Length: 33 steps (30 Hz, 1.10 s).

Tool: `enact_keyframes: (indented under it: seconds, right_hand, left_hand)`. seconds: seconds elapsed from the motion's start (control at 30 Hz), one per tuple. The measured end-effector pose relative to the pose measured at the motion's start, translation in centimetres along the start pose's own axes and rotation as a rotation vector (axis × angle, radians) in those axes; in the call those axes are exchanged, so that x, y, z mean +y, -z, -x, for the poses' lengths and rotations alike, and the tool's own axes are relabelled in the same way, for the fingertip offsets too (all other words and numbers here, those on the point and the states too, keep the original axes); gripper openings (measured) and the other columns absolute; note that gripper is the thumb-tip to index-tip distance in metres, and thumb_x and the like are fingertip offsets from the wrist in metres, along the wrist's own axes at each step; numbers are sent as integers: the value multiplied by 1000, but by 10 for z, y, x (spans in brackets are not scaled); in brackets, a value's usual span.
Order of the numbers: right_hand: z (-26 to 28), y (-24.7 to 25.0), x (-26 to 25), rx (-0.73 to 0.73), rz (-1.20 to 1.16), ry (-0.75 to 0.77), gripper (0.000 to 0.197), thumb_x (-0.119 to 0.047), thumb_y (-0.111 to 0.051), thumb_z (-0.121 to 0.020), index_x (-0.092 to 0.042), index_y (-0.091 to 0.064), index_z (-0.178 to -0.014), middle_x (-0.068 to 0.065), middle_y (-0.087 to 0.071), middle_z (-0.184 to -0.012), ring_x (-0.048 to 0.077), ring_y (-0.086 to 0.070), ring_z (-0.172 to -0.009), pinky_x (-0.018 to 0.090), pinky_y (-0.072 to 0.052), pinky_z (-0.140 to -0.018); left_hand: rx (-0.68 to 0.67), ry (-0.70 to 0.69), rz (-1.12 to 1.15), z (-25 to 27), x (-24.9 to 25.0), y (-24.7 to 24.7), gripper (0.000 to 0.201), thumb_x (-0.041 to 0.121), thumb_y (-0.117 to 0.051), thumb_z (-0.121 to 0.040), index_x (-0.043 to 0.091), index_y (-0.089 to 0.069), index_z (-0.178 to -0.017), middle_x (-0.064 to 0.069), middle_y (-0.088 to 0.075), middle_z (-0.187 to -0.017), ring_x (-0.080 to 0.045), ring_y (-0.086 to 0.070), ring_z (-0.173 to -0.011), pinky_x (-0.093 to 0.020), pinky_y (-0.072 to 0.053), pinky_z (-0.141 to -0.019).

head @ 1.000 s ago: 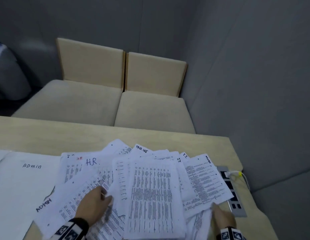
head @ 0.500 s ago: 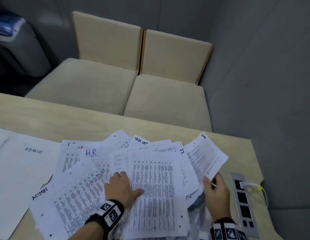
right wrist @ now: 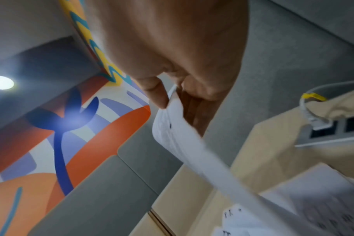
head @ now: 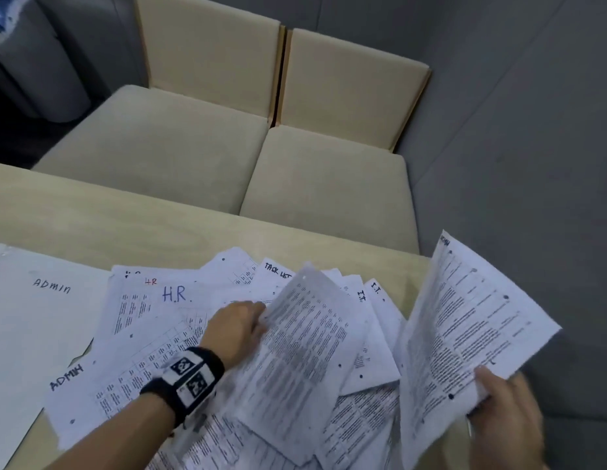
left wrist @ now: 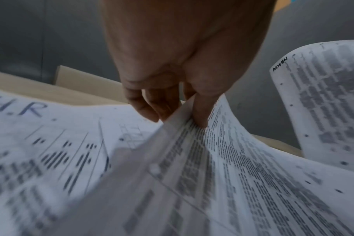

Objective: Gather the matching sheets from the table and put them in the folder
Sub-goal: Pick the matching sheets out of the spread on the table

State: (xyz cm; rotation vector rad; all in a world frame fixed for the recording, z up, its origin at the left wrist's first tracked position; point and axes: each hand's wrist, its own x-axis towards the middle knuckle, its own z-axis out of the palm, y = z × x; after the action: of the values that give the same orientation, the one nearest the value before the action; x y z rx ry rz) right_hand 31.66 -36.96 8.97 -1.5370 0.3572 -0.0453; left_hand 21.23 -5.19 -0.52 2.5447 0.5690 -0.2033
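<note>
Moved: my right hand (head: 505, 407) has lifted its sheet (head: 471, 330) off the table's (head: 159, 225) right edge.
Right fingers: pinching that sheet.
Left hand (head: 236, 329): pinching a second sheet (head: 295, 351) up off the pile (head: 153, 334).

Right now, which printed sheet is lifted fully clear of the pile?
The ADMIN-marked sheet pinched at its lower corner by the right hand, held up right of the pile. The sheet that the left hand lifts is raised only at one edge.
</note>
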Motion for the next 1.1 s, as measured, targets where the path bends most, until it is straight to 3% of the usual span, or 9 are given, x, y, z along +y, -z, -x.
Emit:
enact_keyframes:
  seconds: [0.1, 0.2, 0.33, 0.43, 0.57, 0.7, 0.87, 1.0, 1.1]
  right_hand:
    - [8, -11, -11, -172, -99, -163, 22, -43, -65, -87, -33, -75, -103, -40, -67, -104, -29, -54, -92, -4, -38, -81]
    - [25, -17, -37, -85, -54, -23, 25, -6, -50, -92, -16, -71, -98, -23, -77, -80, -14, -66, -73, 1, -48, -61]
    - [15, -27, -34, -139, 67, -117, 31, -14, -47, -88, -16, -74, -104, 2, -74, -96, 17, -68, -85, 41, -53, -78]
    - [2, -32, 16, -160, 373, -226, 20, -10, -45, -95, -14, -54, -78, 3, -60, -77, 18, -55, -67, 40, -46, -68]
    - [22, -46, 82, -186, 589, -432, 18, -23, -44, -99, -7, -49, -107, 11, -50, -106, 26, -51, -95, 39, -40, -85]
    - [38, -61, 105, -114, 551, -478, 38, -19, -76, -82, -15, -41, -68, 3, -49, -72, 21, -53, -72, 49, -52, -89]
    - [23, -47, 117, -173, 244, -726, 84, -27, -94, -61, -2, -58, -132, 18, -69, -125, 37, -69, -108, 51, -57, -88]
    - [13, -23, 93, -191, 117, -711, 29, -6, -68, -90, -4, -63, -119, 26, -69, -122, 38, -69, -92, 38, -63, -70]
    - [11, 2, 96, 4, 337, -605, 46, -5, -80, -79, -8, -66, -123, 9, -71, -102, 29, -66, -96, 46, -50, -100]
  left_hand:
    - [82, -8, -110, -30, 2, 9, 19, 32, -57, -95, 14, -56, -89, -4, -57, -93, -24, -55, -88, -34, -44, -74]
    - [-64, 78, -170, -51, 5, 6, 58, 53, -71, -80, 15, -53, -120, -6, -56, -118, -26, -54, -109, -41, -47, -94]
    - [-132, 148, -239, -64, 5, -2, 77, 57, -79, -68, 15, -49, -125, -6, -56, -126, -26, -53, -118, -45, -45, -103]
    - [-210, 201, -187, -58, 4, -4, 49, 49, -75, -78, 15, -53, -106, -6, -64, -115, -26, -59, -108, -41, -46, -95]
    - [-264, 205, 77, -37, -1, -8, 38, 52, -48, -96, 18, -44, -80, -6, -60, -89, -22, -51, -76, -32, -40, -64]
    - [-453, 234, 510, 3, 4, -21, 61, 67, -45, -90, 12, -62, -111, -6, -69, -106, -25, -69, -95, -41, -56, -91]
    - [-395, -13, 600, 18, 29, -26, 15, 20, -71, -83, 30, -61, -77, 8, -70, -78, -16, -70, -73, -46, -61, -77]
    - [-360, -149, 666, 12, 54, -19, 28, 33, -79, -79, 28, -53, -69, 15, -55, -65, -5, -49, -62, -25, -40, -61]
    - [-157, -52, 489, 1, 54, -24, 33, 46, -80, -74, 29, -59, -92, 12, -61, -91, -8, -54, -80, -21, -43, -70]
